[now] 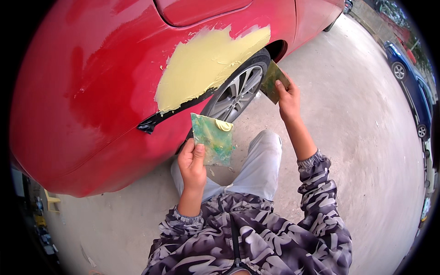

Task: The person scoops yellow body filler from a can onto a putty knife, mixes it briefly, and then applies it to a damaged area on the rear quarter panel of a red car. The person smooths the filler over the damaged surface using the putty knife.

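My left hand [192, 161] grips a square, green-stained putty board [211, 144] by its lower left edge, thumb on top. A ridged dab of pale yellow filler putty [224, 125] sits at the board's upper right. In my right hand [288, 98] is a flat, olive-brown putty spreader [274, 82], pinched under the thumb and held beside the wheel. The spreader is apart from the car's body. A broad coat of yellow putty [204, 68] covers the red car panel [123, 59] above the wheel arch, with uneven edges and ridges near the arch.
The car's wheel [237, 94], with a silver spoked rim, stands just beyond my hands. Black trim [147, 124] sticks out below the putty. My knees [265, 146] are close to the car. A blue car [412, 87] is parked far right on the concrete floor [357, 137].
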`<state>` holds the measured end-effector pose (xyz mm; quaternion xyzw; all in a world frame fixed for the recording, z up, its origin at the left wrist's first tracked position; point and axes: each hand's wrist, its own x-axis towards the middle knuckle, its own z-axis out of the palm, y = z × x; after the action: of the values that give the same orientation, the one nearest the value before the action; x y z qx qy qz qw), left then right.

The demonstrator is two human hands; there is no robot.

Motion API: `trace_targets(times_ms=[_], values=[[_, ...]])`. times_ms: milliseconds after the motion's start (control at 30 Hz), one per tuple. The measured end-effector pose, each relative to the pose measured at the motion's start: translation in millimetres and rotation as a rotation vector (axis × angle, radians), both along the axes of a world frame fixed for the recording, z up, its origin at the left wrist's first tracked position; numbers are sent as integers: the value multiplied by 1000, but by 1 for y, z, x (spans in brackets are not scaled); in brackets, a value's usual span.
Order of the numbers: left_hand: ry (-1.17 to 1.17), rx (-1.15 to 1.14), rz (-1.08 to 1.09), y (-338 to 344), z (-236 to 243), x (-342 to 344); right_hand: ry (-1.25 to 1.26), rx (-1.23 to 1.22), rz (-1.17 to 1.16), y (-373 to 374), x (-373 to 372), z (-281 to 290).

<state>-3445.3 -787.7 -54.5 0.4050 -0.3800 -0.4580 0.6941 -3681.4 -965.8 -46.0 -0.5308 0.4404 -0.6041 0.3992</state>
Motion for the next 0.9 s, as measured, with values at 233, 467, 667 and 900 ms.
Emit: trace_targets(times_ms=[233, 467, 667, 900], values=[[-1, 3, -52, 4, -1, -7, 601, -656, -467, -63, 16, 73], [-18, -64, -60, 1, 5, 1, 483, -729, -535, -33, 74, 55], [-29, -92, -110, -15, -1, -1, 478, -594, -104, 23, 79, 52], [-60, -77, -142, -38, 8, -3, 88, -234, 623, 81, 24, 64]])
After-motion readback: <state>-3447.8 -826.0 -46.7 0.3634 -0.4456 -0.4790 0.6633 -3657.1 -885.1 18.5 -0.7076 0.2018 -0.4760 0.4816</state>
